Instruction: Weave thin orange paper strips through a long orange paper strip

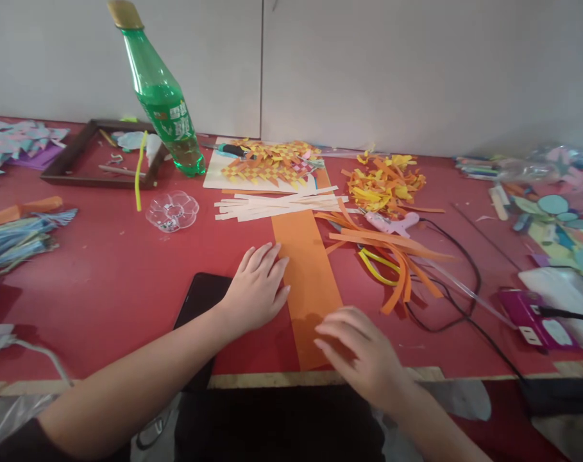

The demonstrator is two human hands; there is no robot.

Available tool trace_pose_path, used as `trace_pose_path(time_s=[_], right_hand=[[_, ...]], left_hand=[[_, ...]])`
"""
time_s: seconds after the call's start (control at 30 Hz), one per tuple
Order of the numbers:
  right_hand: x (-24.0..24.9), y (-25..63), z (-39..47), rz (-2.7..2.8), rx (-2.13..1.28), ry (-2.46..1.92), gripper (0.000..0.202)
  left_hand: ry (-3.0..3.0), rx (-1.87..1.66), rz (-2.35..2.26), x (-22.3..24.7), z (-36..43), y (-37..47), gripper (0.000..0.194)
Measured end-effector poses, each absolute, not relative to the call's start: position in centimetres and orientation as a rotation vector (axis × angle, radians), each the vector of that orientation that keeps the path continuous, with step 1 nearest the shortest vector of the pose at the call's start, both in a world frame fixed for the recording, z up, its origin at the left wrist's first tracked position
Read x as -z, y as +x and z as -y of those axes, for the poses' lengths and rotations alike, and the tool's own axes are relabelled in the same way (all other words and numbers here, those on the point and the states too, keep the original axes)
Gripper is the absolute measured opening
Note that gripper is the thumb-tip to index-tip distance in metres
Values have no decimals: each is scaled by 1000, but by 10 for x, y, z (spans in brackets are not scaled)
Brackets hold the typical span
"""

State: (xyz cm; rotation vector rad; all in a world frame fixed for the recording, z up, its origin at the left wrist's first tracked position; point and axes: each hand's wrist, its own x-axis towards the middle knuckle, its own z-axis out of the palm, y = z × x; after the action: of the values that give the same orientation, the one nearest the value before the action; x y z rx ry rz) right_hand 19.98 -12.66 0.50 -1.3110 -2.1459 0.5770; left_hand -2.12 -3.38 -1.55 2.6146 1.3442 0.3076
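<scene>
An orange paper strip (310,269), wide and long, lies on the red table and reaches to its front edge. My left hand (257,282) rests flat at the strip's left edge, fingers stretched out, with a black phone (202,298) partly under its wrist. Over the strip's lower right edge is my right hand (363,353), loosely curved, thumb and fingers apart, nothing seen in it. Narrow white paper strips (276,205) lie just beyond the orange strip. To its right are narrow orange strips (397,247) and yellow-handled scissors (378,266), partly covered by them.
A green bottle (168,115) stands at the back left beside a dark frame (55,173) and a clear flower-shaped dish (173,212). Yellow-orange paper pieces (385,183), a pink glue gun (392,223) with black cord and a purple power socket (536,321) are on the right.
</scene>
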Motion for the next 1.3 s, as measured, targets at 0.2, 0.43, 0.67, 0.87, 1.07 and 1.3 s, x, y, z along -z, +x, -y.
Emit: trace_pose_path(time_s=[0.2, 0.43, 0.67, 0.87, 1.07, 1.3], right_hand=[[13, 184, 134, 2188, -833, -1324, 7], [3, 181, 132, 2377, -752, -1295, 10], [8, 176, 131, 2576, -610, -1265, 22], [-18, 213, 79, 2112, -292, -1388, 15], [-53, 287, -5, 1686, 260, -1836, 36], [-39, 263, 11, 2079, 81, -1639, 15]], left_hand=[[2606, -304, -1350, 14, 34, -21, 49], [2603, -305, -1352, 13, 34, -21, 49], [2601, -321, -1346, 16, 34, -21, 50], [2617, -305, -1340, 15, 34, -22, 50], [2617, -314, -1343, 16, 34, -22, 49], [2627, -292, -1369, 12, 39, -21, 49]])
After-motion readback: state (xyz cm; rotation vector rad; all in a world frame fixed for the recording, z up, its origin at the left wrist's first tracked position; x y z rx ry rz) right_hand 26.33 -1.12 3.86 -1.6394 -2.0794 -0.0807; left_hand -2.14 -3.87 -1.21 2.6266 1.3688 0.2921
